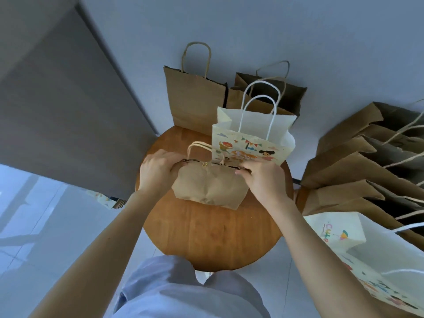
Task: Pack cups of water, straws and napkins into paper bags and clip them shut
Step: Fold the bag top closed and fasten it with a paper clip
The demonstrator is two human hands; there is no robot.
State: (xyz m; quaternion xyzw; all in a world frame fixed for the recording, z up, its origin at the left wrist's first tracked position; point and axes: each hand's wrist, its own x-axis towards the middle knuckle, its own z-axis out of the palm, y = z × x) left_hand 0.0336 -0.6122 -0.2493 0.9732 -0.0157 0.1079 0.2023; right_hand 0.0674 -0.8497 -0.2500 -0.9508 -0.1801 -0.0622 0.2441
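On the round wooden table [213,232], both hands, left [156,171] and right [263,177], are pinching the crumpled brown paper bag's [210,187] soft, light, folded top edge.

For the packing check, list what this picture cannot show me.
Head view only.
1. Inside the small brown bag: its pressed-shut top hides any cup, straw or napkin.
2. The bag's top corners: covered by the left hand and right hand.
3. The gold clip: too small to judge its bite.
4. The row of brown bags: cut off by the right edge.

Bare forearms [110,244], pale blue trousers [174,292], creased fabric
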